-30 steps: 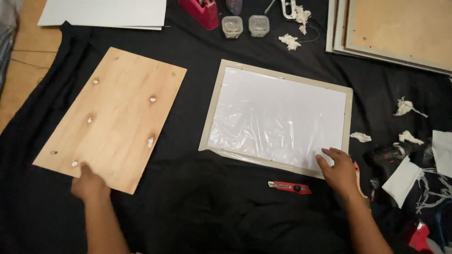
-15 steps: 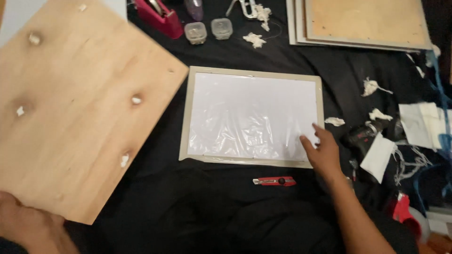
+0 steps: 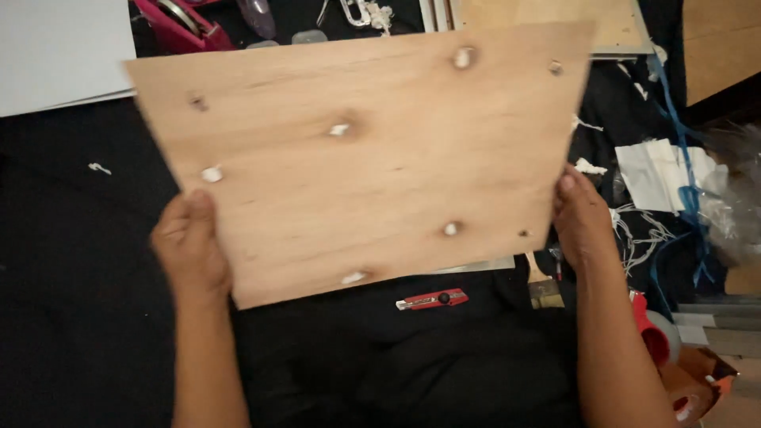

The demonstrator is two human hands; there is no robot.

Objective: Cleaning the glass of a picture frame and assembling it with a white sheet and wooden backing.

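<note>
I hold a light plywood board up over the black cloth, gripped at both lower side edges. Small white putty-like blobs and dark marks dot its face. My left hand clamps the left edge, thumb on top. At the right edge my right hand grips it. The board hides almost all of the white framed panel beneath; only a sliver shows under its lower edge. A red utility knife lies on the cloth just below the board.
A pink tape dispenser and a white sheet sit at the back left. White scraps, plastic and blue strapping clutter the right side. A red tape roll lies by my right forearm. Framed boards are stacked at the back right.
The board went from lying flat at the left to being lifted and carried right, over the white panel. My right hand left the panel's corner and took the board's right edge.
</note>
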